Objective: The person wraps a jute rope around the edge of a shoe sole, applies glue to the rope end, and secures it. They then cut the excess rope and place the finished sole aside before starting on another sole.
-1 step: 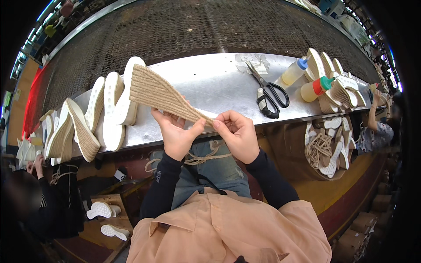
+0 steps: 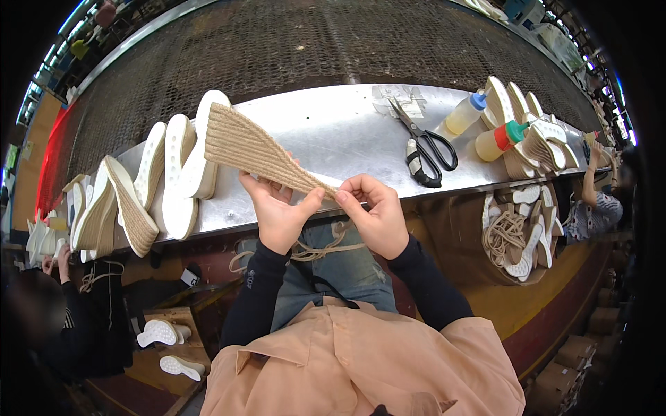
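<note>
A wedge shoe sole (image 2: pixel 248 147) wrapped in tan braided rope is held up over the bench's near edge, its thick heel end pointing to the far left. My left hand (image 2: pixel 281 216) grips it from below near the thin toe end, thumb on the near side. At the toe tip my right hand (image 2: pixel 378 218) pinches the edge of the rope wrap between thumb and fingers. Loose tan cord (image 2: pixel 322 253) hangs beneath my hands across my lap; whether it joins the sole is hidden.
On the metal bench (image 2: pixel 326 111) lie black-handled scissors (image 2: pixel 423 149), a blue-capped bottle (image 2: pixel 461 116) and a green-capped bottle (image 2: pixel 499 141). Several wedge soles (image 2: pixel 182 163) stand left, more (image 2: pixel 544 142) right. A box (image 2: pixel 451 239) holds soles and cord. Co-workers (image 2: pixel 600 201) sit at both sides.
</note>
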A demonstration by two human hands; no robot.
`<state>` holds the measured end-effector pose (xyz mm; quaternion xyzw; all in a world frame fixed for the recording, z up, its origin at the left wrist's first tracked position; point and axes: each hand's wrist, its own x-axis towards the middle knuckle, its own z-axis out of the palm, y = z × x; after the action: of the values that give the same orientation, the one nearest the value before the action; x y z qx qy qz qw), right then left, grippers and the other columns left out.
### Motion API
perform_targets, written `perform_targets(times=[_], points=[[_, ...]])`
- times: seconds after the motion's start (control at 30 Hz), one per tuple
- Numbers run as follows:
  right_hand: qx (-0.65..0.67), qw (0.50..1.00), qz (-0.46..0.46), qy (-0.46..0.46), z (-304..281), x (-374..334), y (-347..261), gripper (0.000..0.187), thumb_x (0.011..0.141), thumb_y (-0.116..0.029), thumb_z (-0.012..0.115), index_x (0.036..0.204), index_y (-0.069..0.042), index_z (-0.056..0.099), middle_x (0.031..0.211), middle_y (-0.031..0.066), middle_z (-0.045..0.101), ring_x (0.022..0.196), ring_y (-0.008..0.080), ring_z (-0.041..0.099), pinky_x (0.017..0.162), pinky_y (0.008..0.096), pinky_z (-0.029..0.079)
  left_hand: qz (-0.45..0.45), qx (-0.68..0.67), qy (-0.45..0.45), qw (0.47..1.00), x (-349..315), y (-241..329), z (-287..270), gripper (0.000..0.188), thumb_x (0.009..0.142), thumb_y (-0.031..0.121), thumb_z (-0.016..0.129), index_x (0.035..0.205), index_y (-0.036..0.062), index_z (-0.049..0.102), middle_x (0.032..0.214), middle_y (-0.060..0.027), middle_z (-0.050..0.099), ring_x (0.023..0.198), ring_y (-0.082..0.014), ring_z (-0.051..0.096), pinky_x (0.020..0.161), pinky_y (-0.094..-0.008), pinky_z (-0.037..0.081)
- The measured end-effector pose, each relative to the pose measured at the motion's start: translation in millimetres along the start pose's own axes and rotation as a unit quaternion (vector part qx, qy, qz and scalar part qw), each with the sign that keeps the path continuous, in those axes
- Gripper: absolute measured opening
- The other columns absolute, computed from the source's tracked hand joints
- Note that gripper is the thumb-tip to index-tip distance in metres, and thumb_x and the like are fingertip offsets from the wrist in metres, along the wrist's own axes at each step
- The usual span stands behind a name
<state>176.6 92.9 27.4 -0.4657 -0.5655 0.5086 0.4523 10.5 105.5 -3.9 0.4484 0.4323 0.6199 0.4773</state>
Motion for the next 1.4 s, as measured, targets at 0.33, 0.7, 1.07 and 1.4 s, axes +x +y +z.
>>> perform_targets(times=[0.33,0.7,1.07,1.4], points=[[0.021,0.999,-0.039,0.01,8,8,8,0.01,0.09,-0.009,0.06,0.088,0.001,0.058,0.077,-0.0019,0.057,0.072,0.0046,0.049,0.066,0.0204,0.041,0.006,-0.01,0.003,1.0,2,-6,-1,0.094,0.069,-0.003,0.075,0.135,0.011,0.008,0.131,-0.0176,0.035,0.125,-0.0279,0.042,0.101,-0.0402,0.045],[0.044,0.998,0.035,-0.013,3,15,5,0.011,0.086,-0.009,0.063,0.084,0.002,0.061,0.073,-0.0025,0.057,0.068,0.0035,0.048,0.063,0.0197,0.04,0.013,-0.019,-0.013,1.0,3,-4,0,0.095,0.068,-0.005,0.073,0.136,0.0116,0.009,0.132,-0.0163,0.035,0.124,-0.0262,0.042,0.102,-0.0404,0.044],[-0.04,0.999,-0.027,-0.005,1,20,0,0.017,0.084,-0.012,0.068,0.076,0.002,0.061,0.066,0.0006,0.059,0.062,0.0051,0.049,0.058,0.022,0.041,-0.001,-0.034,0.024,0.999,0,-3,3,0.095,0.071,-0.006,0.071,0.138,0.0113,0.006,0.131,-0.0181,0.035,0.123,-0.0272,0.043,0.098,-0.0398,0.047],[-0.042,0.999,0.024,0.014,1,24,2,0.026,0.085,-0.017,0.07,0.071,0.0,0.058,0.061,-0.0019,0.054,0.056,0.0019,0.044,0.049,0.0196,0.035,-0.002,0.002,0.025,1.0,1,-1,7,0.092,0.071,-0.004,0.073,0.137,0.0091,0.01,0.131,-0.0194,0.037,0.122,-0.0272,0.045,0.099,-0.0398,0.046]])
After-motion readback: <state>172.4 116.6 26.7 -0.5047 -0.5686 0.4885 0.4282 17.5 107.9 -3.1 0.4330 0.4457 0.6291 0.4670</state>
